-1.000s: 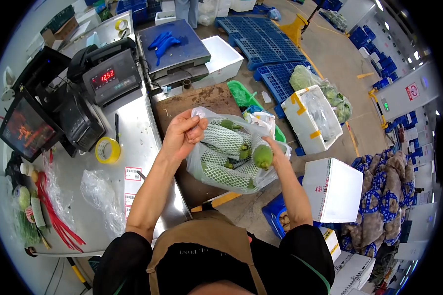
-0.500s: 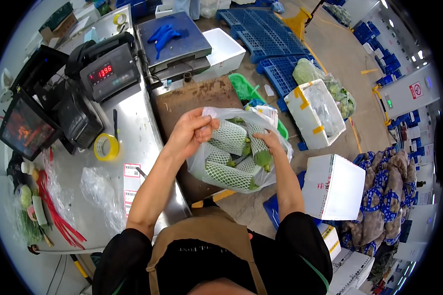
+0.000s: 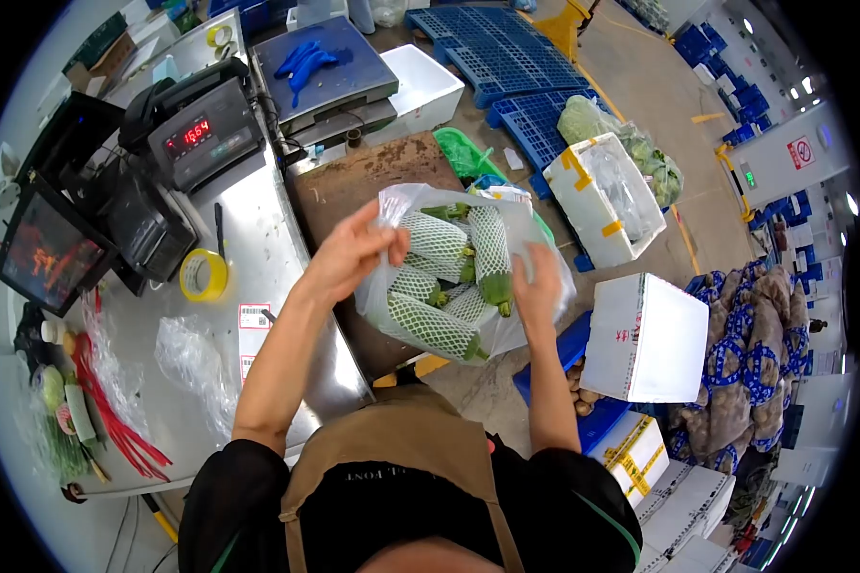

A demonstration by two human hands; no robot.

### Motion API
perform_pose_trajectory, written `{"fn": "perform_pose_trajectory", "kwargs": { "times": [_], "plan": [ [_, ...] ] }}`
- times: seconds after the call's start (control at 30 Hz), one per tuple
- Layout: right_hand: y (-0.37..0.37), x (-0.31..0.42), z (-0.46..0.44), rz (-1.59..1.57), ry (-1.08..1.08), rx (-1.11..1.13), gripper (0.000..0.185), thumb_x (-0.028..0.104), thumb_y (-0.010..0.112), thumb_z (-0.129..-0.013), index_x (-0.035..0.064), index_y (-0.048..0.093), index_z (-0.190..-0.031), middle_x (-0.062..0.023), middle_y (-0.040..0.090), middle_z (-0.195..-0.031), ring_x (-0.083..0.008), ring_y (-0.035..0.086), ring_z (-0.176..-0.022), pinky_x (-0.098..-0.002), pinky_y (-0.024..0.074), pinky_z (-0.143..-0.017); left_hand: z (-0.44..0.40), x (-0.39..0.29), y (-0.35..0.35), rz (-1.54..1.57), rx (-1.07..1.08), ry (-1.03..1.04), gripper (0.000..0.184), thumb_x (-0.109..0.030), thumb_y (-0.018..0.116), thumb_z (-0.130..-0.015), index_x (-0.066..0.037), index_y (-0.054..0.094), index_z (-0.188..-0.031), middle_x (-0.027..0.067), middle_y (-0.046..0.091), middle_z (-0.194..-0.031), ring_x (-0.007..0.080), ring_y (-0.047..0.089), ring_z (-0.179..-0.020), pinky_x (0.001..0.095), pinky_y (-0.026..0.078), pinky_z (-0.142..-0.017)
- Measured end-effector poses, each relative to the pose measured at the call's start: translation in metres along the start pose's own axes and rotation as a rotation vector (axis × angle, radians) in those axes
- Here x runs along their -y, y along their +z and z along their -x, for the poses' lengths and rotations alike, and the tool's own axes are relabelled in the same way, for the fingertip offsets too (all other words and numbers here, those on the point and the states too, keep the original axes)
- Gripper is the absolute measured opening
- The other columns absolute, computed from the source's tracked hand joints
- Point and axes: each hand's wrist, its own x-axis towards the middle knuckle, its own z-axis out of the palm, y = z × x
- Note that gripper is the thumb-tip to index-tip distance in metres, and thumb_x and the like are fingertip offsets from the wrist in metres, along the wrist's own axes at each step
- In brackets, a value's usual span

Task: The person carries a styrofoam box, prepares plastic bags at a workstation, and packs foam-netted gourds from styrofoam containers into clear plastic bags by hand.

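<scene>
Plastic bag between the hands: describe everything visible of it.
The thin, translucent whitish plastic bag is creased, its mouth open upward. Inside lie several long green vegetables in white mesh sleeves. The left hand grips its rim; the right hand, blurred, is at the opposite side, contact unclear.

The person wears a black top whose dark sleeves [image 3: 234, 497] end near the elbows, a green stripe [image 3: 607, 520] on one, and a tan apron [image 3: 392, 430], with pale lettering [image 3: 387, 475] on the black fabric just below the apron's curved upper band.
</scene>
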Motion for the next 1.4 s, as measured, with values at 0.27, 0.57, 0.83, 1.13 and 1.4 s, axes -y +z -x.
{"fn": "perform_pose_trajectory", "kwargs": {
  "times": [0.27,0.57,0.83,1.13,1.4],
  "plan": [
    [-0.035,-0.069,0.05,-1.093,1.16,0.072,0.021,0.015,0.063,-0.079,-0.0013,0.053,-0.087,-0.005,0.046,-0.056,-0.0196,0.045,-0.047,-0.034,0.0412,-0.052,0.027,-0.014,0.006,0.033,0.054,-0.171,0.01,-0.015,0.048,-0.09,-0.007,0.049,-0.096,-0.0075,0.028,-0.052,0.0043,0.023,-0.04,0.0211,0.018,-0.037],
    [-0.108,0.035,-0.123,-1.483,0.781,0.371,0.016,0.011,0.053,-0.086,-0.0047,0.05,-0.088,0.0051,0.027,-0.053,-0.0057,0.027,-0.044,-0.0233,0.0238,-0.044,-0.059,-0.084,0.019,0.316,-0.023,-0.055,0.032,-0.011,0.047,-0.089,-0.013,0.034,-0.06,-0.0058,0.027,-0.051,0.0047,0.02,-0.04,0.0212,0.019,-0.039],
    [-0.094,0.036,-0.092,-1.413,0.793,0.375,0.024,0.016,0.052,-0.088,-0.0066,0.049,-0.095,0.0043,0.029,-0.055,-0.0075,0.028,-0.045,-0.0239,0.0266,-0.046,-0.05,-0.053,0.003,0.25,0.01,-0.078,0.023,-0.012,0.049,-0.089,-0.012,0.042,-0.068,-0.0046,0.037,-0.056,0.0035,0.028,-0.042,0.0201,0.024,-0.041],
    [-0.069,0.032,-0.052,-1.429,0.733,0.396,0.033,0.016,0.058,-0.086,-0.0088,0.05,-0.106,0.0014,0.038,-0.061,-0.01,0.037,-0.057,-0.0277,0.0354,-0.059,-0.028,-0.015,-0.01,0.179,0.015,-0.043,0.081,-0.001,0.054,-0.08,0.007,-0.001,-0.139,0.0064,0.054,-0.067,0.0101,0.047,-0.053,0.0221,0.035,-0.046],
    [-0.062,0.041,-0.013,-1.349,0.699,0.495,0.043,0.029,0.06,-0.086,-0.0093,0.053,-0.104,-0.0055,0.05,-0.062,-0.0166,0.046,-0.064,-0.032,0.0399,-0.07,-0.002,0.003,-0.014,-0.068,-0.027,0.086,0.06,-0.011,0.06,-0.082,0.014,0.029,-0.128,0.0101,0.06,-0.073,0.0128,0.054,-0.06,0.0239,0.043,-0.055]
  ]
}}
